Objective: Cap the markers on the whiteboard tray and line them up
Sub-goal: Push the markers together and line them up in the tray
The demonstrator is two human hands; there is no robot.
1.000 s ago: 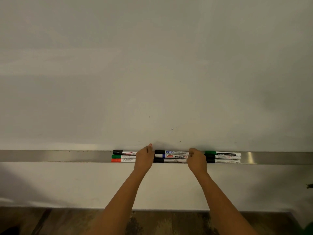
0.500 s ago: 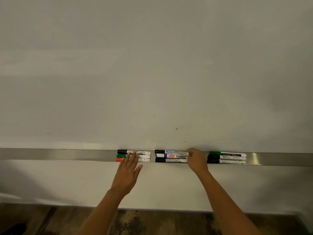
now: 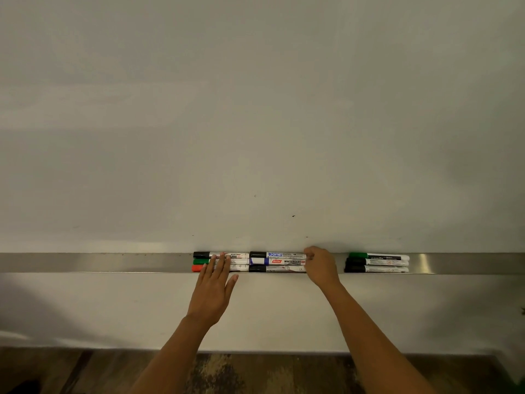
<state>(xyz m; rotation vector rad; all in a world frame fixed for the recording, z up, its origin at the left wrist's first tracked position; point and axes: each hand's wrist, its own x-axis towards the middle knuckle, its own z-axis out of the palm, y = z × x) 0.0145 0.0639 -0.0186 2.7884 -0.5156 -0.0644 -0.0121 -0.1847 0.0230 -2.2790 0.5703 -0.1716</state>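
Left hand [image 3: 213, 291] flat, fingers spread over left marker trio [image 3: 221, 262]; right hand [image 3: 321, 265] curled against middle trio's [image 3: 277, 262] end on tray [image 3: 85, 262].

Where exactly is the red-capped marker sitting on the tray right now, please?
In the head view, the red-capped marker lies at the tray's front edge, frontmost in the leftmost group, just before the green-capped marker, its barrel under the left hand.
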